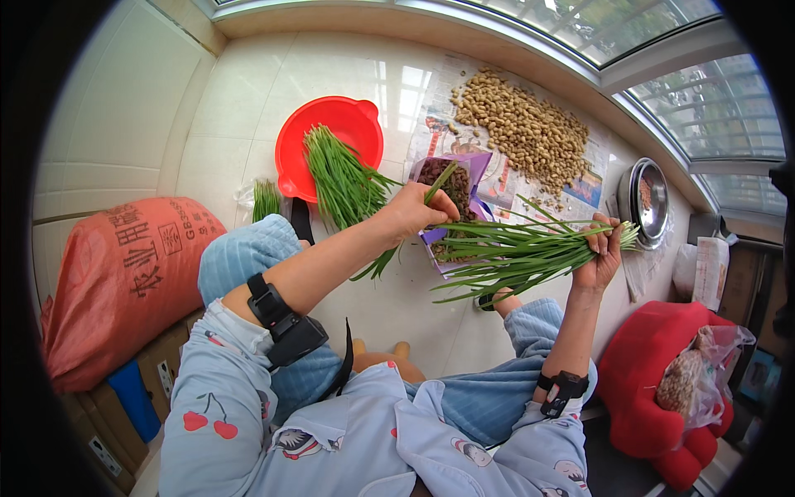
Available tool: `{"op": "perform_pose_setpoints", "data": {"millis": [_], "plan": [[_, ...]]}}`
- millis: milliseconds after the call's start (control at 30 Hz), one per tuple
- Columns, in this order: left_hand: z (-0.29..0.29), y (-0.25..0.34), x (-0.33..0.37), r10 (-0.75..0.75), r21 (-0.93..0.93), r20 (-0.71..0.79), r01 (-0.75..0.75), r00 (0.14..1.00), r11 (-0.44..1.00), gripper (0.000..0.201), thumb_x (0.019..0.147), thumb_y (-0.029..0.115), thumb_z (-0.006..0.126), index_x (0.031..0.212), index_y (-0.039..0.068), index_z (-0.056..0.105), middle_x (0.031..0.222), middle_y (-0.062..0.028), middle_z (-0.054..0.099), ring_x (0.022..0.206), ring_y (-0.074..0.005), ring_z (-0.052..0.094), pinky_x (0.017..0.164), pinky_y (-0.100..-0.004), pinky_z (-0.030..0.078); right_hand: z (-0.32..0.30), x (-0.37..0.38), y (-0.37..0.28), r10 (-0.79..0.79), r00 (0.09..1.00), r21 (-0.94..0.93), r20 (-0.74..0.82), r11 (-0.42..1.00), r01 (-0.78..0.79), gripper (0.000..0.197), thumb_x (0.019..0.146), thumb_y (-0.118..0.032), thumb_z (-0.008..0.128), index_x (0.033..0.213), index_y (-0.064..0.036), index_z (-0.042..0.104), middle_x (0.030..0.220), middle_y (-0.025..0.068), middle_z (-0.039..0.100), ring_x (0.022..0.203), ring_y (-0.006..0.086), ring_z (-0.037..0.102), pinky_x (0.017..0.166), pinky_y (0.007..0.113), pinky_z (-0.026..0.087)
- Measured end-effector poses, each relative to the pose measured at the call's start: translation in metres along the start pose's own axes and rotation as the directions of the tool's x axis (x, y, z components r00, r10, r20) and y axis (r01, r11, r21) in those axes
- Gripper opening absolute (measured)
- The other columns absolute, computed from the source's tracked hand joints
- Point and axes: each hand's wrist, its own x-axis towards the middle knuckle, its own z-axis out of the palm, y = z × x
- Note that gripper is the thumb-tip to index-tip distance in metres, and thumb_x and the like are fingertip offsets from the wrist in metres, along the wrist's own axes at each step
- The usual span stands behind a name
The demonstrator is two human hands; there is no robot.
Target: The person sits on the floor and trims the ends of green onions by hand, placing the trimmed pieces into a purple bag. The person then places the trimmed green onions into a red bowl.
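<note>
A fat orange sack (pixel 132 282) sits well left of the left hand (pixel 418 211). Nearer that hand, a red bowl (pixel 291 153) holds long green leaves (pixel 339 178). The left hand pinches a thin green leaf (pixel 445 176), and its tip pokes up above the fingers. A purple box (pixel 478 170) is on the floor just past that hand. Then comes the big green bunch (pixel 513 248), its leaf tips spread out near the left fingers. Past the bunch, peanuts (pixel 522 124) lie on newspaper (pixel 432 124). The right hand (pixel 603 248) wraps around the bunch near its pale ends, which stick out to the right. A shiny metal bowl (pixel 658 199) is beyond that hand.
</note>
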Motion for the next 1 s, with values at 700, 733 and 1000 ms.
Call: {"op": "perform_pose_setpoints", "data": {"millis": [700,733,1000], "plan": [[-0.009,-0.002,0.0,-0.164,0.021,-0.176,0.171,0.97,0.985,0.015,0.072,0.002,0.067,0.082,0.006,0.057,0.073,-0.0002,0.059,0.057,-0.0056,0.047,0.043,-0.0213,0.03,-0.021,0.004,-0.014,-0.207,0.954,-0.113,-0.218,0.976,0.186,0.013,0.09,-0.017,0.054,0.09,-0.0038,0.053,0.066,-0.0013,0.041,0.05,0.0076,0.036,0.053,0.024,0.035],[-0.009,-0.002,0.0,-0.168,0.018,-0.161,0.173,0.973,0.985,0.015,0.072,0.002,0.066,0.084,0.006,0.057,0.074,-0.001,0.059,0.057,-0.0056,0.047,0.043,-0.0212,0.03,-0.022,0.004,-0.015,-0.207,0.952,-0.098,-0.225,0.977,0.189,0.014,0.09,-0.018,0.054,0.09,-0.0041,0.053,0.065,-0.0015,0.041,0.05,0.0076,0.036,0.053,0.024,0.035],[-0.011,-0.004,0.0,-0.209,0.0,-0.055,0.209,0.976,0.978,0.015,0.076,0.004,0.061,0.091,0.003,0.058,0.084,-0.0089,0.067,0.052,-0.0034,0.045,0.041,-0.0187,0.03,-0.028,0.006,-0.016,-0.248,0.931,-0.16,-0.267,0.964,0.211,0.014,0.09,-0.02,0.054,0.088,-0.006,0.052,0.065,-0.0021,0.039,0.049,0.0076,0.037,0.052,0.024,0.036]]}}
